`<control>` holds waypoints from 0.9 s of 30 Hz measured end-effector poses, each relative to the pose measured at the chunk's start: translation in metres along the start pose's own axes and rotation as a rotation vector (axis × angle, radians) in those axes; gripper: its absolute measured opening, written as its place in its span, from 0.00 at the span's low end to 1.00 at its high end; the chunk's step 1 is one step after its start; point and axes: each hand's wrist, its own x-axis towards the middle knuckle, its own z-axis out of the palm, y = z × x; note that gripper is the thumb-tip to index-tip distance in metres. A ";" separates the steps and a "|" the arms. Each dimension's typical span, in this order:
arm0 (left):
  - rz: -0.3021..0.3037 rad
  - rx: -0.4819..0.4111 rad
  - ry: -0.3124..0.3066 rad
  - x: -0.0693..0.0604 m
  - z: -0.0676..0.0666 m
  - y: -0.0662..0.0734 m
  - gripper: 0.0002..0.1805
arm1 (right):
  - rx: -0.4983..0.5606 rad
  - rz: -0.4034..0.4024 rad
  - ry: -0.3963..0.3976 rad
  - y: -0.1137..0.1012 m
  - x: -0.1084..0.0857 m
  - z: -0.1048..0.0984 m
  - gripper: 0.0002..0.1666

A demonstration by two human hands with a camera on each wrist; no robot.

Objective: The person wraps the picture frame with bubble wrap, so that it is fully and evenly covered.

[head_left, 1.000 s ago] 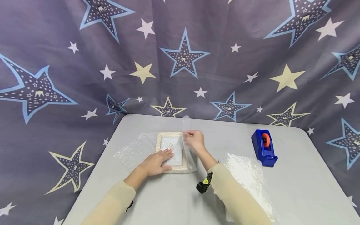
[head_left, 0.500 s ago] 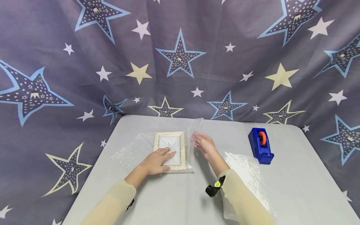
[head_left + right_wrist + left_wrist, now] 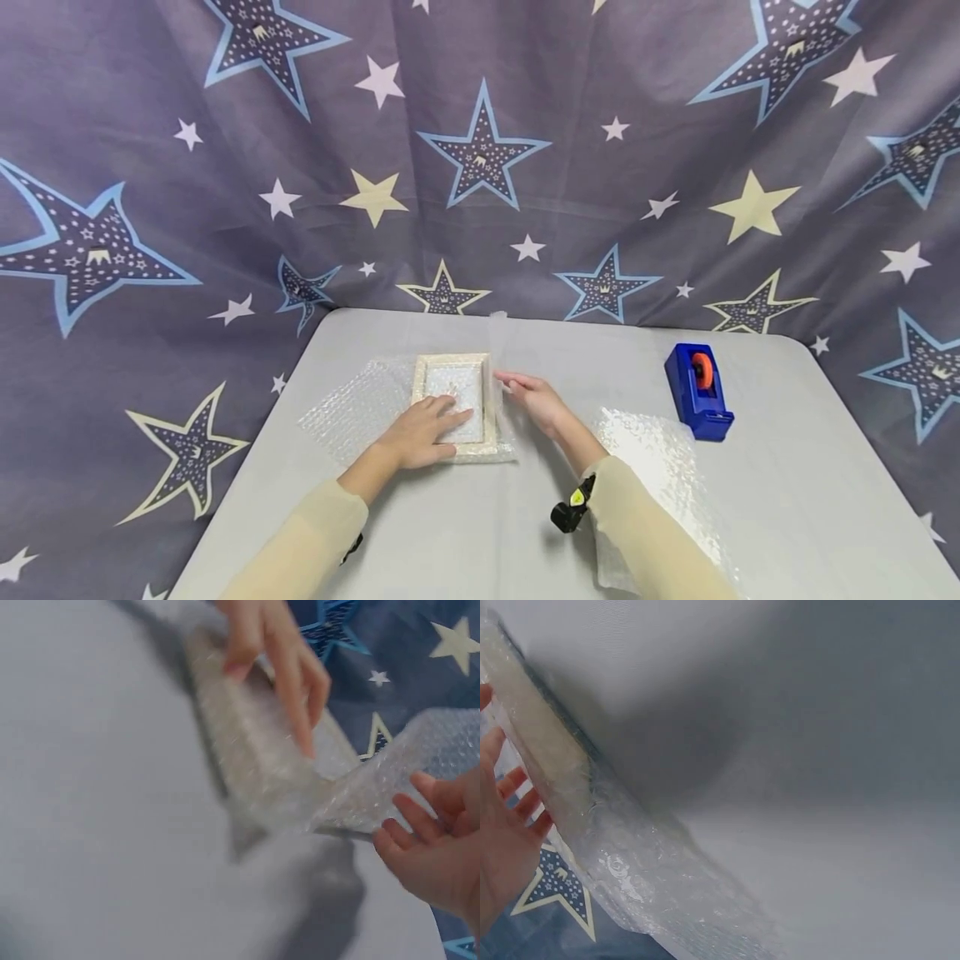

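Note:
A pale picture frame (image 3: 452, 359) lies wrapped in clear bubble wrap (image 3: 351, 408) on the table. My left hand (image 3: 417, 435) rests on the frame's lower left with fingers spread, pressing it down; the left wrist view shows the left hand (image 3: 506, 840) at the wrapped edge. Beside the frame's right side, my right hand (image 3: 538, 404) has loosely bent fingers against a raised strip of the wrap. In the right wrist view that flap (image 3: 397, 761) stands up next to the right hand (image 3: 439, 840), whose fingers are not pinching it.
A blue tape dispenser (image 3: 699, 396) with an orange roll stands at the right of the grey-white table (image 3: 795, 467). Another bubble wrap sheet (image 3: 660, 458) lies partly under the right forearm. A star-patterned curtain (image 3: 540, 108) hangs behind the table.
My right hand has let go of the wrap's right edge, moved right, then come back left against it. The flap leaned outward, then back toward the frame. The left hand has stayed put.

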 end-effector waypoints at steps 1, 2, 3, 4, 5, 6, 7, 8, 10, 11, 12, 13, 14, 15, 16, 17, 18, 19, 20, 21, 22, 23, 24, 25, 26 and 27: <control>0.001 -0.001 0.006 0.000 0.001 0.000 0.34 | -0.074 -0.018 0.002 -0.005 -0.004 0.003 0.22; 0.001 0.000 0.012 0.000 0.002 0.000 0.34 | -0.154 -0.047 0.006 -0.006 -0.005 0.005 0.21; 0.001 -0.004 0.018 0.000 0.002 0.000 0.34 | -0.243 -0.086 0.000 -0.006 -0.006 0.007 0.21; 0.000 -0.004 0.021 0.000 0.003 0.000 0.34 | -0.323 -0.140 -0.010 -0.006 -0.008 0.008 0.21; -0.001 -0.006 0.022 -0.001 0.003 0.000 0.34 | -0.407 -0.192 -0.022 -0.005 -0.008 0.010 0.21; -0.003 -0.009 0.022 -0.001 0.003 0.000 0.34 | -0.488 -0.248 -0.030 -0.002 -0.006 0.011 0.22; -0.005 -0.012 0.022 -0.001 0.004 0.000 0.34 | -0.572 -0.308 -0.040 0.005 -0.002 0.012 0.23; -0.004 -0.017 0.023 -0.001 0.004 0.000 0.34 | -0.645 -0.362 -0.051 0.005 -0.003 0.013 0.24; -0.005 -0.028 0.023 -0.002 0.004 -0.002 0.34 | -0.774 -0.463 -0.068 0.005 -0.003 0.015 0.26; -0.008 -0.042 0.025 -0.003 0.005 -0.003 0.34 | -0.829 -0.497 -0.076 0.005 -0.003 0.017 0.27; -0.014 -0.062 0.028 -0.004 0.005 -0.004 0.34 | -0.879 -0.529 -0.075 0.005 -0.003 0.018 0.27; -0.023 -0.090 0.032 -0.005 0.005 -0.006 0.35 | -0.929 -0.555 -0.072 0.006 -0.002 0.019 0.27; -0.035 -0.118 0.037 -0.006 0.005 -0.007 0.36 | -0.961 -0.563 -0.072 0.006 -0.001 0.020 0.26; -0.049 -0.155 0.039 -0.007 0.005 -0.009 0.37 | -0.993 -0.569 -0.071 0.007 -0.001 0.020 0.26; -0.058 -0.190 0.046 -0.008 0.005 -0.010 0.37 | -1.013 -0.574 -0.072 0.008 0.000 0.021 0.26; -0.063 -0.221 0.053 -0.008 0.006 -0.011 0.38 | -1.024 -0.568 -0.078 0.008 0.001 0.021 0.26; -0.071 -0.248 0.057 -0.009 0.006 -0.012 0.38 | -1.030 -0.558 -0.089 0.009 0.002 0.021 0.26; -0.071 -0.269 0.063 -0.009 0.007 -0.013 0.38 | -1.032 -0.547 -0.106 0.009 0.002 0.020 0.26; -0.071 -0.279 0.067 -0.009 0.007 -0.013 0.37 | -1.028 -0.534 -0.128 0.009 0.003 0.020 0.27; -0.068 -0.288 0.068 -0.009 0.007 -0.013 0.36 | -1.020 -0.526 -0.150 0.009 0.004 0.019 0.27; -0.065 -0.290 0.072 -0.009 0.007 -0.014 0.35 | -1.018 -0.514 -0.172 0.008 0.005 0.019 0.28; -0.066 -0.291 0.073 -0.009 0.007 -0.014 0.35 | -1.024 -0.496 -0.194 0.007 0.006 0.018 0.30; -0.069 -0.287 0.072 -0.010 0.007 -0.014 0.34 | -1.038 -0.489 -0.210 0.007 0.008 0.018 0.31; -0.068 -0.281 0.076 -0.011 0.007 -0.014 0.34 | -1.059 -0.480 -0.226 0.005 0.009 0.018 0.33; -0.067 -0.268 0.080 -0.011 0.006 -0.014 0.33 | -1.089 -0.472 -0.240 0.004 0.010 0.018 0.35; -0.058 -0.246 0.092 -0.012 0.005 -0.015 0.33 | -1.119 -0.467 -0.250 0.002 0.012 0.019 0.36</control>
